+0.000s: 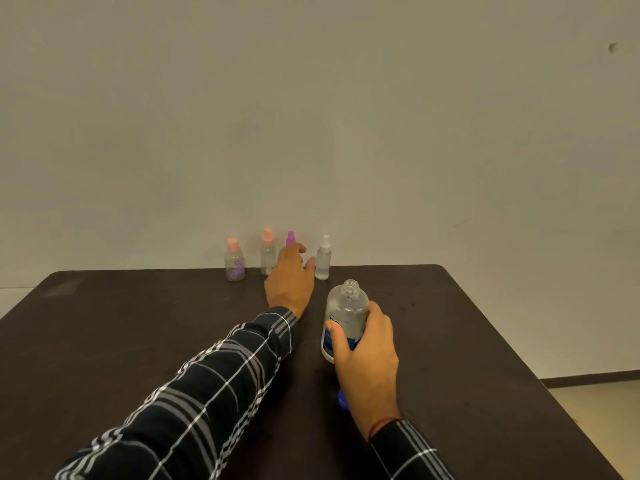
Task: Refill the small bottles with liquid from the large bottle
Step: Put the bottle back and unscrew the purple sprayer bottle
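Several small clear bottles stand in a row at the table's far edge: a pink-capped one [234, 260], a pink spray bottle [267, 254], a purple-topped bottle [290, 238] and a white spray bottle [323, 258]. My left hand [291, 277] reaches to the purple-topped bottle and hides its body; its fingers curl around it, thumb near the white one. My right hand [363, 351] grips the large clear bottle [344, 315] with a blue label, upright on the table, its neck uncapped. A blue cap [342, 399] lies on the table, partly hidden behind my right wrist.
The dark table [138, 323] ends close to a plain wall behind the bottle row. Its right edge drops off to a light floor [595, 407] at the right.
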A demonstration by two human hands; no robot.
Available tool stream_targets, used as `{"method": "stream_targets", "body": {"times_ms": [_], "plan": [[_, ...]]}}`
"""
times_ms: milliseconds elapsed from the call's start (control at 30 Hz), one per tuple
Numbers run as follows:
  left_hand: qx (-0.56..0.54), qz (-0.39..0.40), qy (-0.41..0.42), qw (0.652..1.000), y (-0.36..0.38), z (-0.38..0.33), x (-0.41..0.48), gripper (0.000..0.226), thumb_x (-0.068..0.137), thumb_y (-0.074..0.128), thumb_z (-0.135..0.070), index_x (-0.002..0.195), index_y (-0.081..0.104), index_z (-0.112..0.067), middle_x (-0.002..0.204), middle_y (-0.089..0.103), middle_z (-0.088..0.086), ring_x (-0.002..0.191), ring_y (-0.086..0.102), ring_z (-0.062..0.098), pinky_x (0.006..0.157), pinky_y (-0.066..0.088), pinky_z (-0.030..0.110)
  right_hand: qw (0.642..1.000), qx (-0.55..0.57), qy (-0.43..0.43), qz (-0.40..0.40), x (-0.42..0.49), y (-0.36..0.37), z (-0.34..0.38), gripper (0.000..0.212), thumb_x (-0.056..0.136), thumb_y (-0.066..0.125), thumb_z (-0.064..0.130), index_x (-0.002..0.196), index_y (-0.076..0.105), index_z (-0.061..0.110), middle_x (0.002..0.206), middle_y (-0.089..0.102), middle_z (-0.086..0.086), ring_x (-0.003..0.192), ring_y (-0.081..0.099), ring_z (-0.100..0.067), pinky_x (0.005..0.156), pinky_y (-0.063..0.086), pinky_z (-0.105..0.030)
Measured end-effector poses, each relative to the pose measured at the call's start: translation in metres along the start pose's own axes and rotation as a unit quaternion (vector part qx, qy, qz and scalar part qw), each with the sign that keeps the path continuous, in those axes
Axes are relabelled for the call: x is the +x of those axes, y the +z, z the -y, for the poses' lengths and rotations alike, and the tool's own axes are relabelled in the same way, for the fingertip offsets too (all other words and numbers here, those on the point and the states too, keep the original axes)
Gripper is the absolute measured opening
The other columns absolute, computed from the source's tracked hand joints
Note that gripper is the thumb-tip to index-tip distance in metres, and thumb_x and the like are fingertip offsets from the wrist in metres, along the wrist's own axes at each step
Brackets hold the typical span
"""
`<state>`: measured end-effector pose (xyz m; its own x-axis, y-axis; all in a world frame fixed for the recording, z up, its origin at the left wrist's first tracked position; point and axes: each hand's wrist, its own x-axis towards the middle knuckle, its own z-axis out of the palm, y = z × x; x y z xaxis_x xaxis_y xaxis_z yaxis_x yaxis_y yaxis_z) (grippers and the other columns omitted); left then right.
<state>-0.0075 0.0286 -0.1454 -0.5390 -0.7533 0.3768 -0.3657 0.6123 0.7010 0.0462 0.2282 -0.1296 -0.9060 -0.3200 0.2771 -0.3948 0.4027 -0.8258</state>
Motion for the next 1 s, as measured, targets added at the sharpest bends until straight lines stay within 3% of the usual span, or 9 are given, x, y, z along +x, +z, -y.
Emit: {"method": "stream_targets", "body": {"times_ms": [100,267,433,533,733,867,1000], "plan": [[-0.020,-0.045,-0.054,0.997,-0.012,-0.004,0.007,0.027,0.101,0.054,-0.039,0.121,0.048,-0.022,0.114,0.061,0.004,0.098,0.066,0.029,0.082,0.052,0.041,1.000,0.000,0.005,0.001,0.000,0.000,-0.001,0.062,0.085,0.068,0.049,0.138,0.042,0.030,0.128,0.048,0.011,0.115,0.053,-0.007,0.091,0.045,-0.021],[-0.009,-0.007,-0.112,0.994,-0.011,-0.006,0.020,0.039,0.102,0.052,-0.039,0.134,0.042,-0.020,0.125,0.063,0.009,0.111,0.064,0.033,0.091,0.051,0.045,1.000,-0.004,0.011,0.008,0.003,0.000,-0.001,0.063,0.086,0.068,0.048,0.139,0.040,0.030,0.131,0.046,0.012,0.119,0.053,-0.009,0.093,0.044,-0.021],[0.018,0.035,-0.145,0.989,-0.002,0.002,0.026,0.041,0.103,0.049,-0.042,0.136,0.050,-0.017,0.129,0.062,0.012,0.117,0.061,0.035,0.095,0.050,0.045,1.000,-0.012,0.009,0.008,0.003,0.002,-0.005,0.061,0.086,0.067,0.048,0.138,0.039,0.033,0.123,0.043,0.017,0.116,0.053,-0.008,0.092,0.046,-0.022],[0.024,0.042,-0.134,0.990,0.001,0.007,0.029,0.037,0.102,0.050,-0.044,0.127,0.056,-0.017,0.124,0.064,0.010,0.112,0.063,0.032,0.093,0.052,0.044,1.000,-0.006,0.017,0.005,0.004,0.003,-0.005,0.063,0.086,0.068,0.047,0.140,0.038,0.032,0.130,0.045,0.014,0.119,0.052,-0.008,0.095,0.047,-0.024],[0.027,0.069,-0.088,0.993,-0.020,0.009,0.011,0.045,0.099,0.052,-0.051,0.131,0.057,-0.021,0.127,0.066,0.008,0.114,0.063,0.032,0.096,0.052,0.044,1.000,-0.002,0.008,-0.005,-0.002,0.000,0.001,0.061,0.088,0.067,0.046,0.139,0.038,0.030,0.130,0.046,0.010,0.117,0.053,-0.010,0.095,0.048,-0.027],[0.054,0.076,-0.068,0.993,-0.049,0.017,-0.024,0.038,0.094,0.053,-0.060,0.115,0.061,-0.029,0.110,0.069,0.001,0.099,0.066,0.026,0.080,0.052,0.037,1.000,0.000,0.026,0.010,-0.003,-0.004,0.008,0.064,0.089,0.066,0.047,0.143,0.036,0.028,0.136,0.044,0.007,0.123,0.053,-0.016,0.099,0.049,-0.035],[0.050,0.068,-0.059,0.995,-0.086,0.027,-0.067,0.037,0.090,0.058,-0.063,0.114,0.063,-0.036,0.107,0.064,-0.007,0.095,0.065,0.018,0.078,0.054,0.037,1.000,-0.003,0.025,0.016,-0.006,-0.007,0.010,0.067,0.088,0.067,0.048,0.143,0.038,0.025,0.138,0.044,0.004,0.124,0.053,-0.020,0.102,0.048,-0.039]]}}
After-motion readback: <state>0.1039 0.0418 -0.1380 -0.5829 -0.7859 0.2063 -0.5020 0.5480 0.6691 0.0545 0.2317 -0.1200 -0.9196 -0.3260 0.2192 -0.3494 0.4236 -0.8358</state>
